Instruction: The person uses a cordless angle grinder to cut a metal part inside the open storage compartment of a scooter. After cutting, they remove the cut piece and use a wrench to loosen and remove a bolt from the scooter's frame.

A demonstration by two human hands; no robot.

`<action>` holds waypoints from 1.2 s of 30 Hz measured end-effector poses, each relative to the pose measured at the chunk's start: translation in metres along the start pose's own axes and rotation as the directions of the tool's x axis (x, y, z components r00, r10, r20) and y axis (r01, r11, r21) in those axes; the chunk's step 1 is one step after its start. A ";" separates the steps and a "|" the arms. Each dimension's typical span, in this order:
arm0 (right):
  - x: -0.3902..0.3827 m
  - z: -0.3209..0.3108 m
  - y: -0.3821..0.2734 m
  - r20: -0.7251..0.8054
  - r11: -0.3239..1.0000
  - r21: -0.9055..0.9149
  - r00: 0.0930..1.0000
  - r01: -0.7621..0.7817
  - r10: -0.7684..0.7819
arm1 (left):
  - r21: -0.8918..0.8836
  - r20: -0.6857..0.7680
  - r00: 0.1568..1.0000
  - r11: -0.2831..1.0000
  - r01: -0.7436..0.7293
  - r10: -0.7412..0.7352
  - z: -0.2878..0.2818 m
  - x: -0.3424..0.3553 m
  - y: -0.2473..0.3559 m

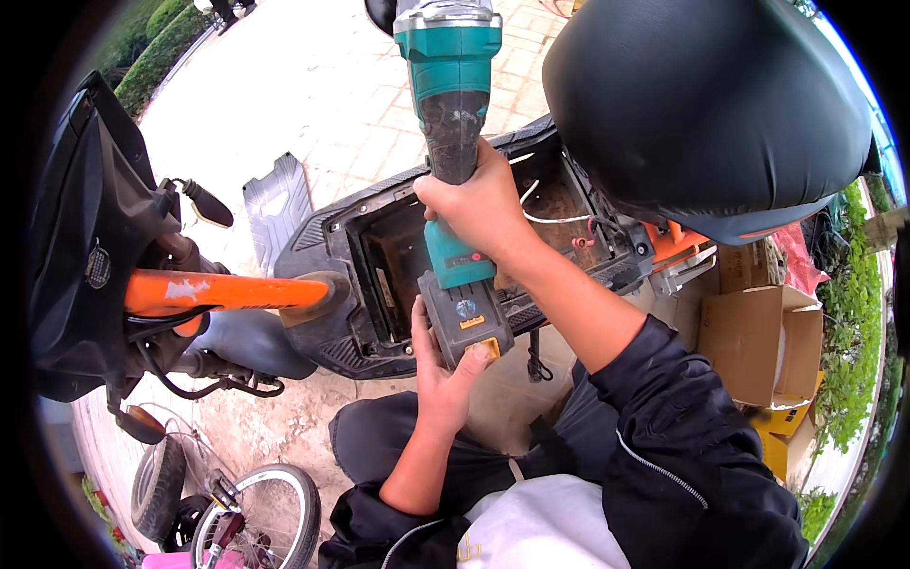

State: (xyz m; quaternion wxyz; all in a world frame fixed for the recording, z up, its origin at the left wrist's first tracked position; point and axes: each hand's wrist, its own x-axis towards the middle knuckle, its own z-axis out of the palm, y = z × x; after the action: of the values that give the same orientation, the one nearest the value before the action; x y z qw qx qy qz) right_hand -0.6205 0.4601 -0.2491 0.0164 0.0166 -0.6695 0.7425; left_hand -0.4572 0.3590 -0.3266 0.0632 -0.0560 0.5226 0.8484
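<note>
holding a teal power tool (448, 66) over the opened footboard (336, 346) of a scooter (104, 213), two-handed. right hand (482, 209): clasped round the tool's dark handle (452, 128), thumb on its left side, presumably bearing most of the weight. left hand (444, 387): cupping the black battery pack (464, 321) at the lower end, fingers along its left side, thumb by a yellow tab (490, 348); this placing likely steadies the pack and keeps the tab within thumb reach. whether the pack is fully seated cannot be told from this angle.

orientation: long axis runs nearly straight away from the wearer, leaning slightly left at the far end. metal-collared head (447, 17) points outward, toward the top of view; its tip is cut off by the edge. pack end points back toward the wearer.

surroundings: black seat (706, 104) at right; orange tube (227, 291) at left; grey panel (278, 201) lies on the paving (355, 104) beyond the footboard.
</note>
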 end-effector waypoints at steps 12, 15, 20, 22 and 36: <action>0.011 -0.012 0.011 -0.093 0.992 0.125 0.995 -0.023 0.035 | 0.054 0.025 0.999 0.997 0.046 -0.047 -0.004 0.003 -0.002; 0.002 -0.006 0.010 -0.087 0.998 0.035 0.994 -0.055 0.058 | -0.005 0.011 0.998 0.998 0.066 -0.066 0.001 0.006 0.007; -0.003 -0.006 0.012 -0.033 0.994 -0.002 0.993 -0.112 0.112 | 0.058 -0.064 0.998 0.998 0.029 -0.026 0.003 0.011 0.000; -0.012 0.004 0.019 -0.016 0.988 0.019 0.988 -0.153 0.153 | 0.047 -0.132 0.991 0.998 0.037 -0.031 -0.002 0.016 -0.007; -0.023 0.011 0.029 0.182 0.963 0.021 0.948 -0.269 0.261 | 0.261 -0.090 0.996 0.965 0.009 0.015 -0.016 -0.006 -0.015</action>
State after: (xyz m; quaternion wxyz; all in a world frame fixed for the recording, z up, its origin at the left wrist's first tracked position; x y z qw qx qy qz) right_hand -0.5990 0.4461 -0.2781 -0.1439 -0.0070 -0.6472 0.7486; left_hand -0.4478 0.3511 -0.3462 0.0449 -0.0853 0.6323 0.7687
